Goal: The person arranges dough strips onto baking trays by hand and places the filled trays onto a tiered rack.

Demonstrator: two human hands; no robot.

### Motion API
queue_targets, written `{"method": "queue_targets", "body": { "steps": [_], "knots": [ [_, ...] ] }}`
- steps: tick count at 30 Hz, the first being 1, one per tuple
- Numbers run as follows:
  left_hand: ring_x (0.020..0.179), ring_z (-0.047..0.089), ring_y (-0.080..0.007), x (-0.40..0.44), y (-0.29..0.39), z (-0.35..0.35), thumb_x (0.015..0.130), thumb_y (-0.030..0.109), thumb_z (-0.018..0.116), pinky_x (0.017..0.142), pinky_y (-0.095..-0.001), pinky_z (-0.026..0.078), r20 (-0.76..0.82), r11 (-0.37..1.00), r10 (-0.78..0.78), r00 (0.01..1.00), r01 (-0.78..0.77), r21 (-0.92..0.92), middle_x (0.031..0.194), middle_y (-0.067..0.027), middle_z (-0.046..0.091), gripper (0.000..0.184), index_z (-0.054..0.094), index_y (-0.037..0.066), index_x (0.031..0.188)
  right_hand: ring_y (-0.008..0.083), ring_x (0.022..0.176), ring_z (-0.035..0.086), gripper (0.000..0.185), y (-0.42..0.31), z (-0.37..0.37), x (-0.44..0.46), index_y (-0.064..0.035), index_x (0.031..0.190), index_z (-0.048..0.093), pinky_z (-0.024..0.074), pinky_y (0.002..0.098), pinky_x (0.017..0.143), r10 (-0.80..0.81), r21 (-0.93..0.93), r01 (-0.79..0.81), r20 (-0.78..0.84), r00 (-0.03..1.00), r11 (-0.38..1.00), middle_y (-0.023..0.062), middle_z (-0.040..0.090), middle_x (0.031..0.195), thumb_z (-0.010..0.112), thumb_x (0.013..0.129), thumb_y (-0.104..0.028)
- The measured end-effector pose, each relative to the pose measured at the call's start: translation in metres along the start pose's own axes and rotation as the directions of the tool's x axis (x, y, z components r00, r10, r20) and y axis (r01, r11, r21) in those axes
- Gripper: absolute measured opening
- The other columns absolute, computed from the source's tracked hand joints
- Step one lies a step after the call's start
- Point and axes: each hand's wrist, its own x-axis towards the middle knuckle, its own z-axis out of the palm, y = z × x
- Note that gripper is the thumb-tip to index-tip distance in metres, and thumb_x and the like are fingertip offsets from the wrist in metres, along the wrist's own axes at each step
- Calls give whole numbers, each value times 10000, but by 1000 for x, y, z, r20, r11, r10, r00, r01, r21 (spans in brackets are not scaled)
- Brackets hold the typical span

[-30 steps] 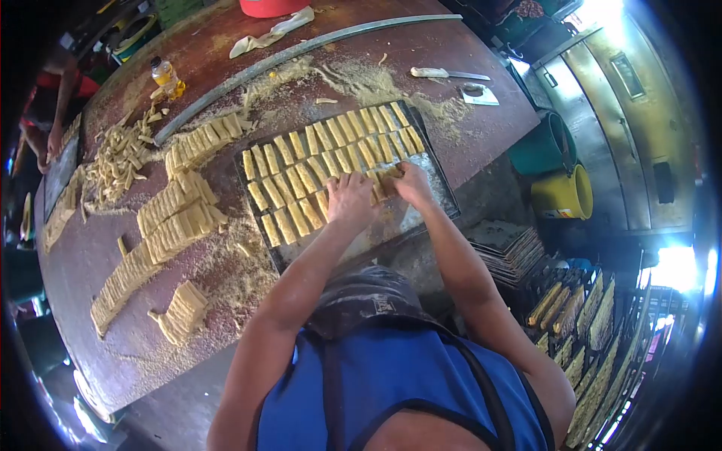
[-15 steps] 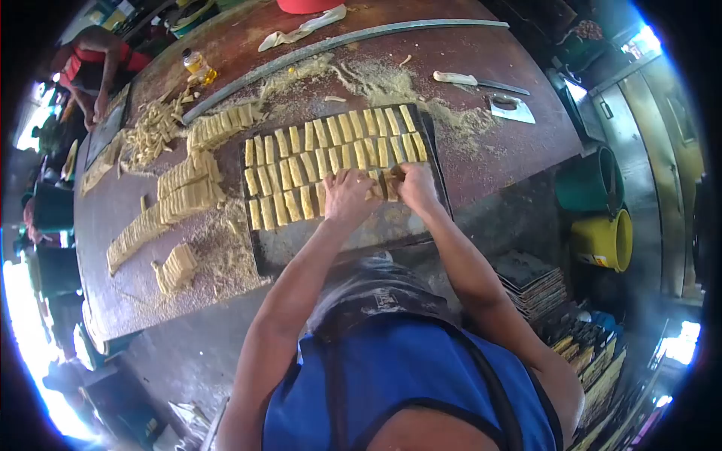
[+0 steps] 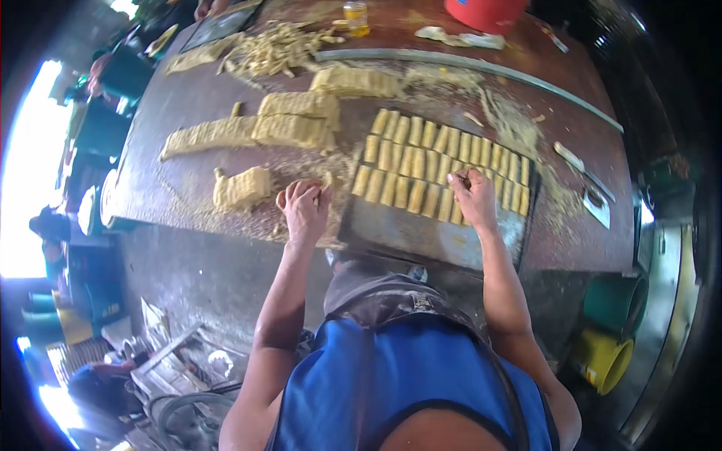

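My left hand (image 3: 304,214) is over the floury table edge, right of a small stack of dough strips (image 3: 242,188). Its fingers are bent and a little apart, with nothing plainly held. My right hand (image 3: 475,201) is curled, thumb and fingers together, over the lower rows of baton-shaped dough pieces (image 3: 416,195); whatever is between the fingertips is hidden. These pieces lie side by side in three rows on a dark metal tray (image 3: 391,229), whose lower part is bare.
Longer stacks of dough strips (image 3: 218,135), a trimmings pile (image 3: 278,46), an oil bottle (image 3: 356,18), a metal bar (image 3: 481,63), a knife (image 3: 583,169), a scraper (image 3: 596,207) and a red container (image 3: 487,13) are on the table (image 3: 143,180). Buckets (image 3: 604,361) stand at right.
The view has swung left, so the tray shows further right. My left hand has left the tray pieces and moved toward the small dough stack. My right hand remains over the tray.
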Motion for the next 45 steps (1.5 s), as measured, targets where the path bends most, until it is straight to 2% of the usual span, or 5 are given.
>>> {"method": "queue_targets", "body": {
  "steps": [6,15,30,37,45],
  "knots": [
    [1266,497,-299,38,-94,-37,868,191,716,1075,-486,288,-102,999,-48,994,48,0,1291,-103,605,380,646,120,1235,149,677,667,244,-66,174,35,-16,1092,684,535,326,644,-433,-79,477,309,847,876,94,725,886,693,906,-174],
    [1292,501,-272,61,-217,-88,694,247,852,1093,-471,312,334,993,-30,942,66,-97,1330,-85,593,654,617,134,1294,181,749,695,488,-140,386,28,58,1152,648,592,323,712,329,-67,-340,477,815,938,157,722,942,782,837,-289],
    [1249,541,-227,41,-240,-71,580,323,921,1095,-433,310,122,966,-39,992,69,-248,1283,-56,626,744,646,130,1244,251,851,684,343,-169,413,20,24,902,700,527,424,816,359,254,-607,614,703,753,182,713,901,755,871,-313],
    [1270,523,-238,37,-230,-72,630,386,899,1118,-430,293,56,990,11,998,-4,-139,1306,-50,618,698,660,136,1237,346,1168,585,523,-171,400,26,22,1397,389,445,424,1065,311,79,-460,636,706,884,255,566,1293,556,1012,-291],
    [1127,596,-267,-21,-137,-71,859,96,729,982,-391,444,-167,968,-126,978,84,-237,1149,-89,682,236,703,61,1090,194,891,667,416,-92,278,32,-42,1244,523,580,387,740,102,539,-713,761,640,449,90,657,1012,712,905,-189]
  ]
}}
